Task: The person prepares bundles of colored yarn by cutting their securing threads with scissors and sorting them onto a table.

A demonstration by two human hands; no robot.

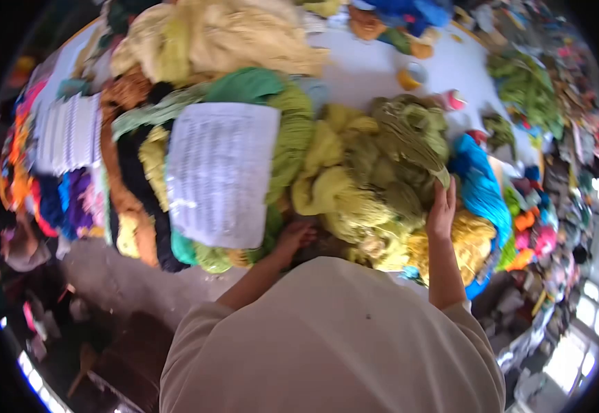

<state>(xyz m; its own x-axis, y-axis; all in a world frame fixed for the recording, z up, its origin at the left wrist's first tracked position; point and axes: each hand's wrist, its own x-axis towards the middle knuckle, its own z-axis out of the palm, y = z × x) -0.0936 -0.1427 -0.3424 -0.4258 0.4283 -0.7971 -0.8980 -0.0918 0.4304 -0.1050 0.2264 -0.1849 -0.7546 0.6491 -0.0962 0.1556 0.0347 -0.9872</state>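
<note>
Beige cloth of the wearer's shirt (334, 337) is filling the near middle of the view, and beyond it the bench (361, 58) is being covered in large part by yarn. Toward the right, an olive skein (406, 134) is being borne by yellow-green yarn (341, 193), and its narrow lower end is being touched by the fingertips of the right hand (441, 210); the fingers are being stretched upward, and whether strands are being pinched cannot be told. Low at the near edge, the left hand (298, 239) is being held between a printed sheet (220, 172) and the yellow-green yarn, its fingers partly bent; whether anything is being gripped there cannot be told. Under the sheet, green hanks (289, 138) are being partly covered. Golden yarn (473, 237) is lying beside the right forearm, and is being skirted by a bright blue bundle (482, 186). Farther off, cream hanks (237, 38) are lying heaped.
</note>
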